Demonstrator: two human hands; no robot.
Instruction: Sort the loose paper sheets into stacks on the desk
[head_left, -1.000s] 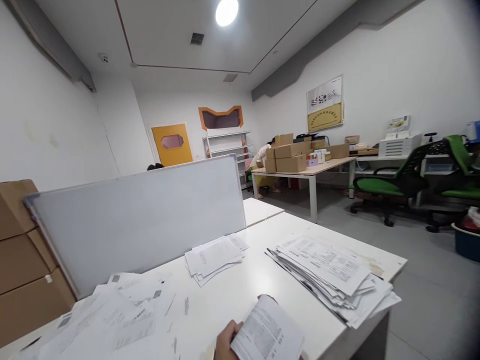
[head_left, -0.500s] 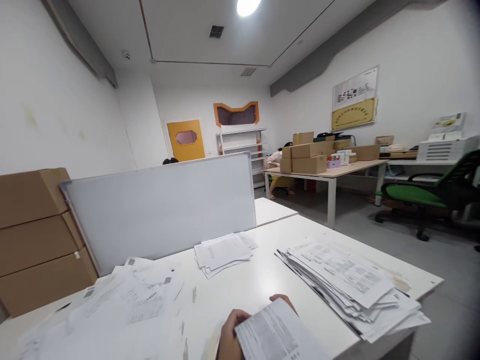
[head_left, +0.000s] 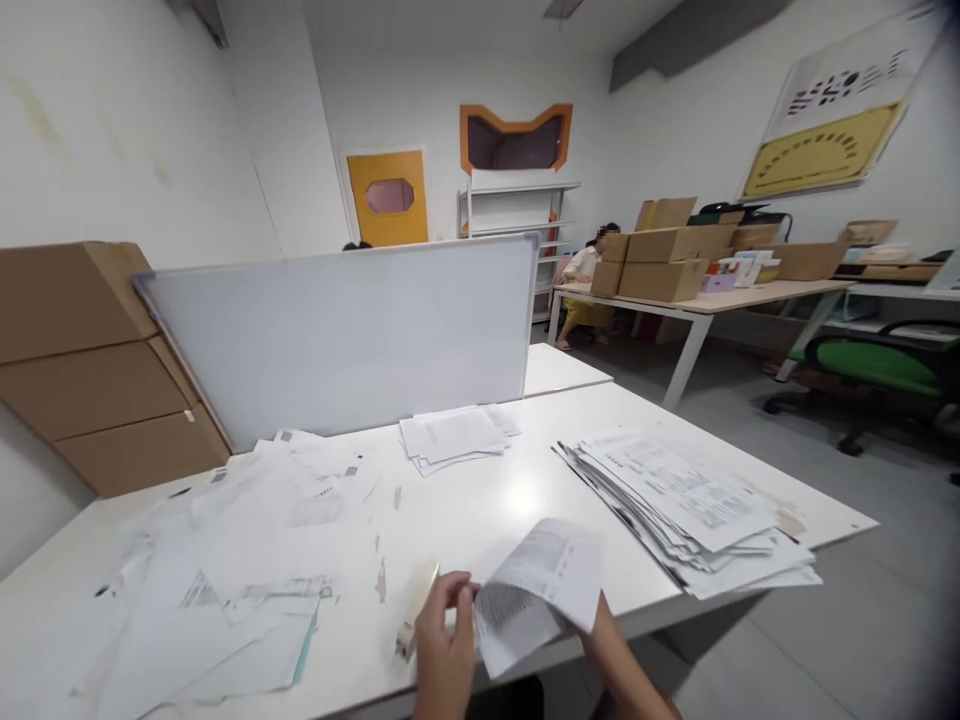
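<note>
My left hand (head_left: 442, 645) pinches the left edge of a printed paper sheet (head_left: 541, 585) that curls up over the near edge of the white table (head_left: 480, 505). My right hand (head_left: 600, 625) is behind the sheet's right side; only its wrist shows, and its fingers are hidden by the paper. A pale stapler (head_left: 417, 610) lies on the table just left of my left hand.
A thick fanned paper stack (head_left: 686, 505) lies right, a small pile (head_left: 456, 437) in the middle, scattered sheets (head_left: 247, 545) left. A whiteboard (head_left: 345, 335) stands behind, cardboard boxes (head_left: 97, 360) far left. A person sits at a far table (head_left: 720, 297) loaded with boxes; green chair (head_left: 870, 368) right.
The view has tipped down and turned left, bringing more of the table in. The sheet, held flat before, is now curled upward between my hands.
</note>
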